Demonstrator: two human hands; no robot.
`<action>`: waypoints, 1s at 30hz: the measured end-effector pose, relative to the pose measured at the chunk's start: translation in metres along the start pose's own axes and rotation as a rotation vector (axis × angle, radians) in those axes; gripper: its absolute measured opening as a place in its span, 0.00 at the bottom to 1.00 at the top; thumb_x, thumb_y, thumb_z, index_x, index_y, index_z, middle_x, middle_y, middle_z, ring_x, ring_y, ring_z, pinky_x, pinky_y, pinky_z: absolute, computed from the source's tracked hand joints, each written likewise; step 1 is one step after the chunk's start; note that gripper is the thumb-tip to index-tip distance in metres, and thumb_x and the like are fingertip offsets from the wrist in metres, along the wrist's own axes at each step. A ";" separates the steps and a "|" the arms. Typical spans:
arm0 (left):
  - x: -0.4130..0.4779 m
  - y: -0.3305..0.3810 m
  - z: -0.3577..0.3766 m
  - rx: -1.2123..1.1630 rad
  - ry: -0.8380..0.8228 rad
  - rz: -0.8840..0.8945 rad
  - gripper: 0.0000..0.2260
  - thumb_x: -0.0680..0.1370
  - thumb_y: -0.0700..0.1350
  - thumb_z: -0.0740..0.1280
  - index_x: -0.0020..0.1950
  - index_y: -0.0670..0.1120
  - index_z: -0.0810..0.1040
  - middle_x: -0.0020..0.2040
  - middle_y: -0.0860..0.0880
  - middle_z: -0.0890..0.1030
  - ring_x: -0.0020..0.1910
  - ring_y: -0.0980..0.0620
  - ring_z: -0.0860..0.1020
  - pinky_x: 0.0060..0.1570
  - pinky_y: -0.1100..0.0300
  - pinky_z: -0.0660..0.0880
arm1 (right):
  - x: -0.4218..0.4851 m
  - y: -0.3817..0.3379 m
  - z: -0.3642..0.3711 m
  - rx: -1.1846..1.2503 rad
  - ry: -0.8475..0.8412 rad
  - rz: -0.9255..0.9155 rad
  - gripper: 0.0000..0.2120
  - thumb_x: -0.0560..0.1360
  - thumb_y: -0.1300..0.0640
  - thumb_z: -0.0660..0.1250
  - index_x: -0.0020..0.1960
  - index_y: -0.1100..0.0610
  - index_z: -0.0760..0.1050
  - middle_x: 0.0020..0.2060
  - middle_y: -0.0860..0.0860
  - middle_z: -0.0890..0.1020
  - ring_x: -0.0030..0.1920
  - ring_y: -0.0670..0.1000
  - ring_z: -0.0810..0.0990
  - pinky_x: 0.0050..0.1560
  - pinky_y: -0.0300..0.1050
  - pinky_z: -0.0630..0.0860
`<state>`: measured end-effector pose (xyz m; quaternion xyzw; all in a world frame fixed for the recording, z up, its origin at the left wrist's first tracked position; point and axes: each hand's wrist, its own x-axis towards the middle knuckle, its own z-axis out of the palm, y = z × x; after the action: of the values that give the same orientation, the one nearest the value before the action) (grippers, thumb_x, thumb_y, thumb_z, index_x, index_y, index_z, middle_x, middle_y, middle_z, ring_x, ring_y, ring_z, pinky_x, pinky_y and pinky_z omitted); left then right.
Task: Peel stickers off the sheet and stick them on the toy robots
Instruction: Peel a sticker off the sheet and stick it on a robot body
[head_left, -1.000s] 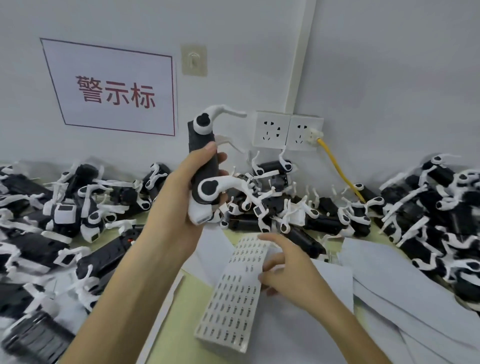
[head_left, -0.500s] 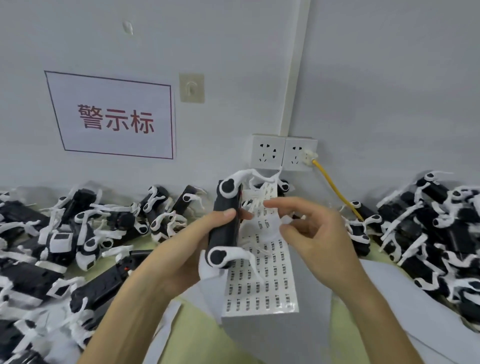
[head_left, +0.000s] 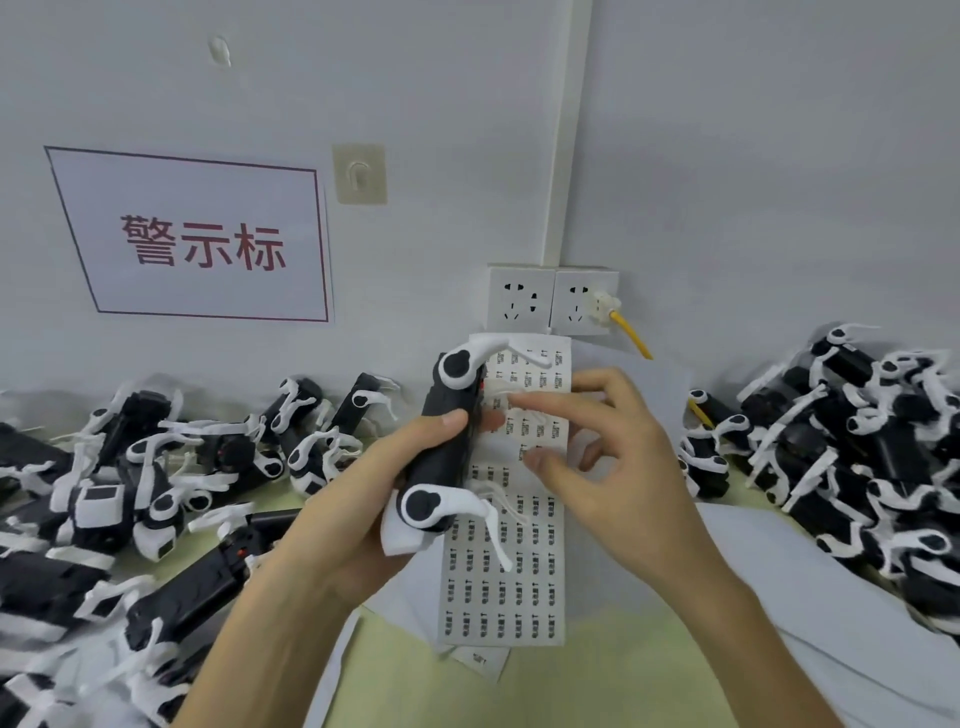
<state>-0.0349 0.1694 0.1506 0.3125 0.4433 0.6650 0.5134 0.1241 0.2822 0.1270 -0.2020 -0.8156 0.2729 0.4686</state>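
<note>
over the yellow-green table (head_left: 571, 691), close to the wall, the person's left hand (head_left: 358, 525) grips a toy robot (head_left: 447, 447) upright. its fingers wrap the black body, the thumb presses the near side, and white limbs stick out at top and bottom. just behind the robot and touching it, a sticker sheet (head_left: 519, 582) stands upright in the air, with rows of small black-printed labels facing this way. the right hand (head_left: 618, 467) is half closed on the sheet: forefinger and thumb lie apart on its printed face, and the other fingers curl at its right edge. whether a sticker is lifted under those fingertips i cannot tell. one heap of black-and-white robots (head_left: 156, 493) lies on the table to the left, another heap (head_left: 857, 441) to the right. white paper sheets (head_left: 831, 597) spread under the right forearm. on the wall are a sign with red characters (head_left: 197, 239), a double socket (head_left: 550, 301) and a yellow cable (head_left: 631, 335) plugged into it.
</note>
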 end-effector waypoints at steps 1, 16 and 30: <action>-0.001 0.001 0.002 -0.006 0.011 -0.002 0.13 0.62 0.47 0.74 0.44 0.47 0.90 0.54 0.43 0.87 0.52 0.44 0.85 0.56 0.50 0.78 | 0.000 -0.001 0.000 -0.016 0.009 -0.011 0.23 0.73 0.63 0.77 0.61 0.41 0.83 0.58 0.39 0.75 0.50 0.48 0.79 0.46 0.40 0.78; -0.009 0.021 0.026 0.068 0.169 -0.043 0.15 0.86 0.36 0.54 0.53 0.42 0.81 0.55 0.38 0.82 0.38 0.55 0.79 0.57 0.56 0.75 | 0.001 0.010 0.006 -0.321 0.197 -0.288 0.10 0.75 0.50 0.74 0.55 0.49 0.87 0.66 0.50 0.76 0.66 0.50 0.72 0.65 0.40 0.70; -0.013 0.026 0.030 0.095 0.084 -0.056 0.13 0.85 0.37 0.55 0.45 0.42 0.76 0.59 0.36 0.74 0.60 0.41 0.72 0.74 0.46 0.65 | 0.000 0.012 0.008 -0.340 0.149 -0.326 0.02 0.72 0.54 0.76 0.45 0.51 0.84 0.54 0.42 0.83 0.58 0.44 0.78 0.61 0.50 0.68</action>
<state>-0.0158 0.1623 0.1866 0.2958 0.5043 0.6412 0.4971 0.1178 0.2892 0.1162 -0.1631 -0.8348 0.0367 0.5245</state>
